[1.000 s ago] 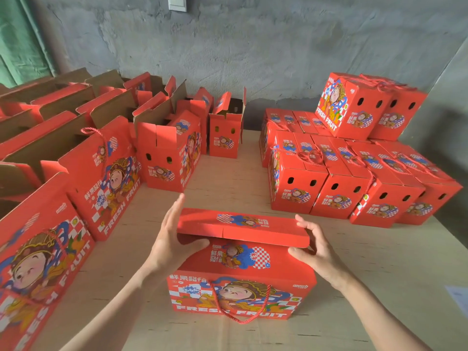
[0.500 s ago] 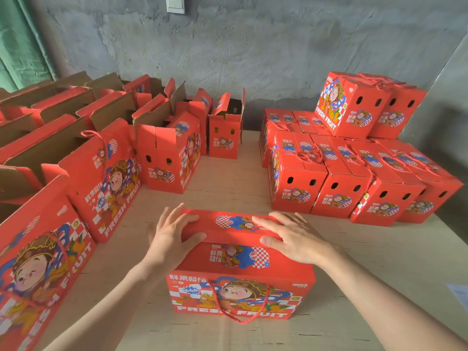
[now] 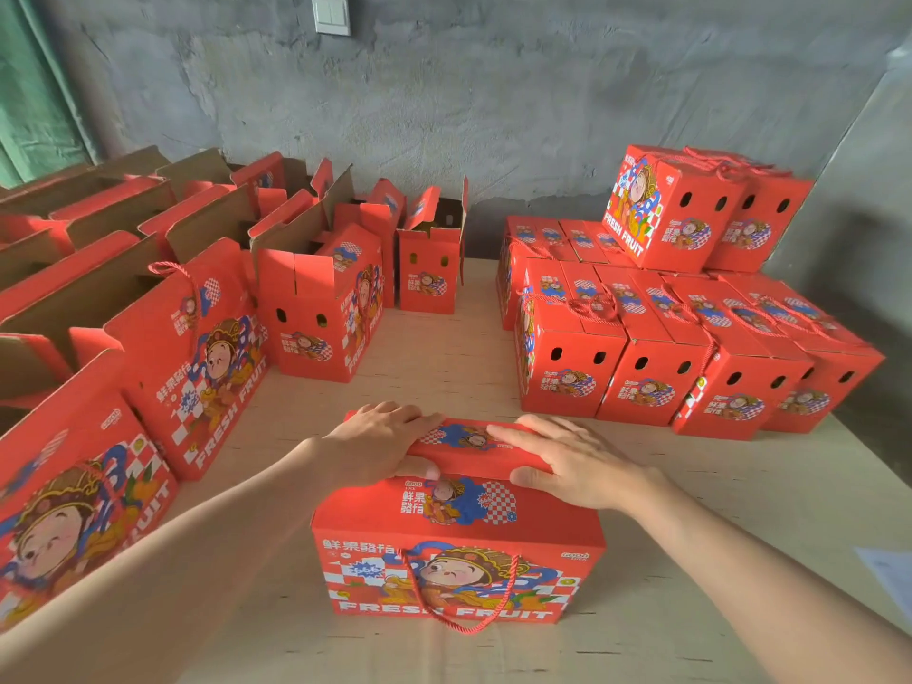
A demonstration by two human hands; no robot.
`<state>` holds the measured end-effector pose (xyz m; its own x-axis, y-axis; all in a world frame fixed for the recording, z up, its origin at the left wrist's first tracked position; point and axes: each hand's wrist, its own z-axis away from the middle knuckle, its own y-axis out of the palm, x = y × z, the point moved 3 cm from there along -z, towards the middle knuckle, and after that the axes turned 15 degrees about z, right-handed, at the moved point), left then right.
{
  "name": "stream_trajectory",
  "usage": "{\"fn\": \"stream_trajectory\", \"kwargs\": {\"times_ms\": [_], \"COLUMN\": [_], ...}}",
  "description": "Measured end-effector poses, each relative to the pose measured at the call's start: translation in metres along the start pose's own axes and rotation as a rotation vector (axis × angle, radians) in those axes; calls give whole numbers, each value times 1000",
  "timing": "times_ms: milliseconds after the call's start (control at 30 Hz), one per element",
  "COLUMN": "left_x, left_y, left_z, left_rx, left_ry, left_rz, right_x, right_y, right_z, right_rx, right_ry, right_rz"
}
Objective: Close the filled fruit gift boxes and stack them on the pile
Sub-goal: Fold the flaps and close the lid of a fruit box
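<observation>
A red fruit gift box (image 3: 459,550) with a cartoon figure and "FRESH FRUIT" lettering stands in front of me on the wooden table (image 3: 715,510). Its top flaps are folded down and a red cord handle hangs over its front. My left hand (image 3: 380,444) lies flat on the left part of the lid, thumb on the front slope. Flat on the right part rests my right hand (image 3: 567,461), its fingers pointing left. The pile (image 3: 691,348) of closed boxes stands at the right rear, two boxes (image 3: 691,209) stacked on top.
Several open boxes (image 3: 316,308) with raised flaps fill the left side and the rear middle. A large box (image 3: 74,506) stands close at my left. A grey wall runs behind. A sheet of paper (image 3: 888,575) lies at the right table edge.
The top flap stood raised between my hands a second ago. Both hands have pushed it down and now lie flat on the lid; the right hand slid inward over the top.
</observation>
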<state>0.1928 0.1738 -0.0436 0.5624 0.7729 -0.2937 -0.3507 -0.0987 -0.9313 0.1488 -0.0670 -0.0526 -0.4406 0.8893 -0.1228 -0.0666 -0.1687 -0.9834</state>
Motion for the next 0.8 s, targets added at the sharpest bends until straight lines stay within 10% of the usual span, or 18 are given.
{"fn": "stream_trajectory", "kwargs": {"times_ms": [800], "left_x": [18], "left_y": [1], "left_z": [5], "left_rx": [32], "left_ry": [87], "left_rz": [-68], "right_x": [2], "right_y": [-3], "right_z": [4], "right_rx": [49], "right_ry": [-50], "right_rz": [59]}}
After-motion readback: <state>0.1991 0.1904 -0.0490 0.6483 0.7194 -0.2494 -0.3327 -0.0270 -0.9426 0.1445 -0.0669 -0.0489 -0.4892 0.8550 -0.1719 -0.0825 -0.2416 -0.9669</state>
